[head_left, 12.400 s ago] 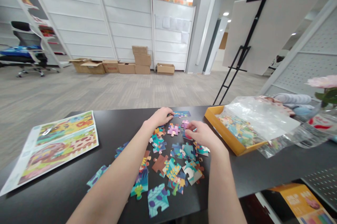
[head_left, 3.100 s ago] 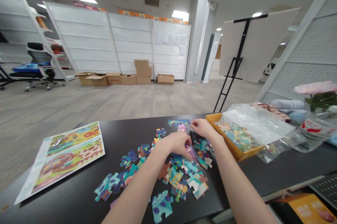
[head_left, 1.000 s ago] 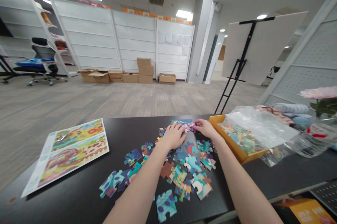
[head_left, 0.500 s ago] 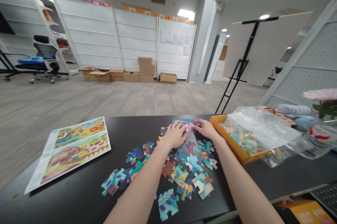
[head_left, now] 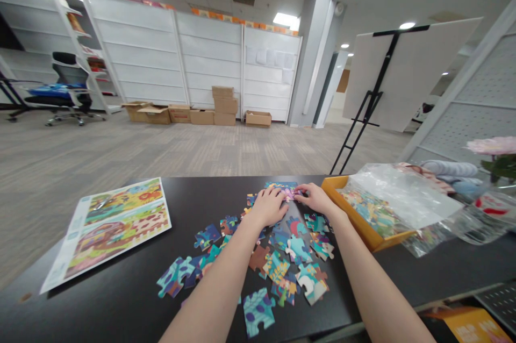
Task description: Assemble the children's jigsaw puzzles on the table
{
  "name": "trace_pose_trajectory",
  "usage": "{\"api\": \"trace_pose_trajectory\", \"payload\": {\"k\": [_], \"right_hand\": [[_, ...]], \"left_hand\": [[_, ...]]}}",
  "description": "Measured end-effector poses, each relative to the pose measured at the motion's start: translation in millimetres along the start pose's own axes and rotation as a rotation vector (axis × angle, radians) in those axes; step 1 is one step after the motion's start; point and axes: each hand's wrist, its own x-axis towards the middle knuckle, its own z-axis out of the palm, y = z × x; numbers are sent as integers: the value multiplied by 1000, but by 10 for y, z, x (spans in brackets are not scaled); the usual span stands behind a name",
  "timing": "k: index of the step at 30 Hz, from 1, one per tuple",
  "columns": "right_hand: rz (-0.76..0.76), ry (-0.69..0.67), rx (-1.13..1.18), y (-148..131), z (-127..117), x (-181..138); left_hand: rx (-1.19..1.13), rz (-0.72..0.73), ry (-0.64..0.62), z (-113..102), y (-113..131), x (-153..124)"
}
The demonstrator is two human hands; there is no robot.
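My left hand (head_left: 267, 206) lies palm down over the far puzzle pieces, fingers stretched forward and thumb apart. Its fingertips reach the left side of a pink-purple puzzle piece (head_left: 289, 193). From the right, my right hand (head_left: 316, 198) has its thumb and fingertips on the other side of that piece. Just beyond is a blue strip of puzzle (head_left: 274, 185), partly covered by my left hand. Many loose jigsaw pieces (head_left: 298, 249) are strewn between and left of my forearms, some overlapping. A teal leaf-patterned piece (head_left: 258, 311) lies nearest me.
At left lies a printed picture sheet (head_left: 116, 230). An orange box (head_left: 363, 227) with more pieces and clear plastic stands beside my right forearm. Farther right are a plastic container (head_left: 489, 216) and a pink flower (head_left: 494, 145). An easel (head_left: 366, 106) stands beyond the black table (head_left: 193, 192).
Both hands stay around the pink-purple piece; the right fingers have shifted very slightly. The loose pieces lie as before, and the whole view has moved a little.
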Motion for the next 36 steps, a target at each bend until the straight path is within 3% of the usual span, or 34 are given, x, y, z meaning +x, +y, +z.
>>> {"api": "trace_pose_trajectory", "payload": {"k": [36], "right_hand": [[14,20,-44,47,48,21]], "left_hand": [[23,3,14,30,-15,12]]}}
